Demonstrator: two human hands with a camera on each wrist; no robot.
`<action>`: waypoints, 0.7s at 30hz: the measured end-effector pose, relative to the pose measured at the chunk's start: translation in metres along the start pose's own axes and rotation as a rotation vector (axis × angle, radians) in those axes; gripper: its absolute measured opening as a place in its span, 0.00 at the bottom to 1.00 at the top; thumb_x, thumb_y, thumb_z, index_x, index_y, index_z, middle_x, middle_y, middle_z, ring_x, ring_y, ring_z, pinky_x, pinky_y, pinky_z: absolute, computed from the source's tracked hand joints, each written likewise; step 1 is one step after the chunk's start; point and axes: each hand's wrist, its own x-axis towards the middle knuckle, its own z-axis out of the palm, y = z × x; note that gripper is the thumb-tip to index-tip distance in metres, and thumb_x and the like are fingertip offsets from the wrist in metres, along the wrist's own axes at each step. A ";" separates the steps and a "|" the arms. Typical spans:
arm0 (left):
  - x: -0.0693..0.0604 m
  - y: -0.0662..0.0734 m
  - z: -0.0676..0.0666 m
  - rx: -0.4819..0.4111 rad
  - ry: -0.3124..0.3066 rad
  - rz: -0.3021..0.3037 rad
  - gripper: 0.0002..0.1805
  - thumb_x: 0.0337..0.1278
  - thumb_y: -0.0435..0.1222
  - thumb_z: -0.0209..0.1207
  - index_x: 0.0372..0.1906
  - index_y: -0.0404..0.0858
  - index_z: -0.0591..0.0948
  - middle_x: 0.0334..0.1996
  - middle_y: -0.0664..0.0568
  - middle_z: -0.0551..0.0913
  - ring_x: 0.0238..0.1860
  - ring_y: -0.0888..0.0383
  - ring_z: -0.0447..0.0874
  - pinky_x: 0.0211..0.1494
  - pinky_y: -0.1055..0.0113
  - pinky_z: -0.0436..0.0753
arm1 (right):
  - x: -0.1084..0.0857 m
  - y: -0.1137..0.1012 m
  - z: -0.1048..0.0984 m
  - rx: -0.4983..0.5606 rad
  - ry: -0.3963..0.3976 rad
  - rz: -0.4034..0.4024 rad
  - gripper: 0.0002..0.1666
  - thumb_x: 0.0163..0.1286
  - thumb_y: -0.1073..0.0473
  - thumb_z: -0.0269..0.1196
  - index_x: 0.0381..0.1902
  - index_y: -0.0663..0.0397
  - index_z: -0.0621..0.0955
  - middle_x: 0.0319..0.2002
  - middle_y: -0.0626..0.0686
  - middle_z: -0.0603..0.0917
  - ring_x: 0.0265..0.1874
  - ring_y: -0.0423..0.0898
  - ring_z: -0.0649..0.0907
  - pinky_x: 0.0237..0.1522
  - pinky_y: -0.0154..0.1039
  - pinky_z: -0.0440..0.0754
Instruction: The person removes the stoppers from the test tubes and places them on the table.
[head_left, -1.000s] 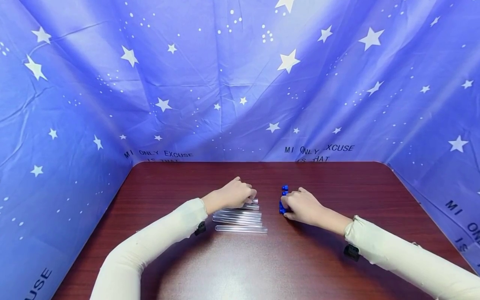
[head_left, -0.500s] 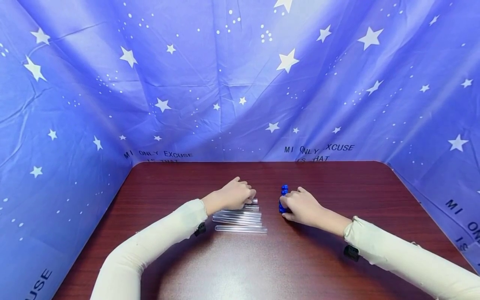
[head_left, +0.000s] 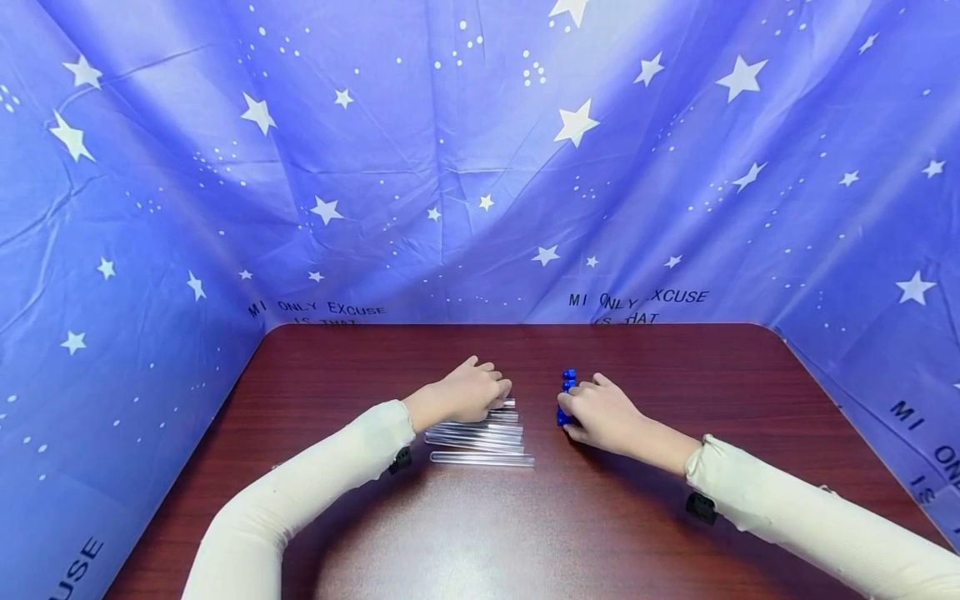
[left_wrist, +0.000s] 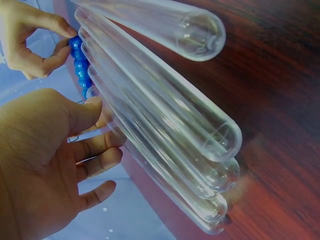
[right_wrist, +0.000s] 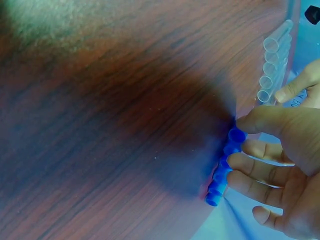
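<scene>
Several clear test tubes (head_left: pixel 482 459) lie side by side on the table, their rounded ends to the left in the head view. My left hand (head_left: pixel 467 392) is at the far side of this row, thumb and index finger pinching the farthest test tube (right_wrist: pixel 264 95) near its mouth. To the right, small blue caps (head_left: pixel 568 385) form a line running away from me. With thumb and index finger my right hand (head_left: pixel 603 414) pinches the nearest blue cap (right_wrist: pixel 237 135); its other fingers lie along the line. In the head view that hand partly hides the caps.
A dark red-brown wooden table (head_left: pixel 480 533) carries everything. Blue star-patterned cloth (head_left: pixel 450 167) hangs behind and at both sides. One test tube (left_wrist: pixel 200 37) lies slightly apart on the near side of the row.
My right hand has shifted very slightly to the left with the blue caps. The left hand and the test tubes look nearly unchanged.
</scene>
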 end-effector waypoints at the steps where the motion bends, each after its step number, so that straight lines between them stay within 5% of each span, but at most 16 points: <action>1: 0.000 0.000 0.001 -0.008 -0.004 -0.003 0.04 0.72 0.43 0.57 0.42 0.48 0.80 0.43 0.59 0.86 0.54 0.54 0.80 0.69 0.46 0.73 | 0.000 0.000 0.000 0.000 0.004 -0.002 0.21 0.48 0.53 0.78 0.22 0.47 0.73 0.20 0.45 0.79 0.24 0.44 0.80 0.31 0.40 0.64; 21: -0.003 -0.001 0.003 -0.068 -0.020 -0.022 0.08 0.74 0.46 0.55 0.40 0.48 0.78 0.40 0.59 0.84 0.51 0.55 0.79 0.63 0.50 0.74 | 0.002 0.001 0.000 -0.006 0.023 -0.027 0.20 0.51 0.52 0.77 0.26 0.49 0.74 0.21 0.46 0.80 0.25 0.46 0.81 0.32 0.41 0.65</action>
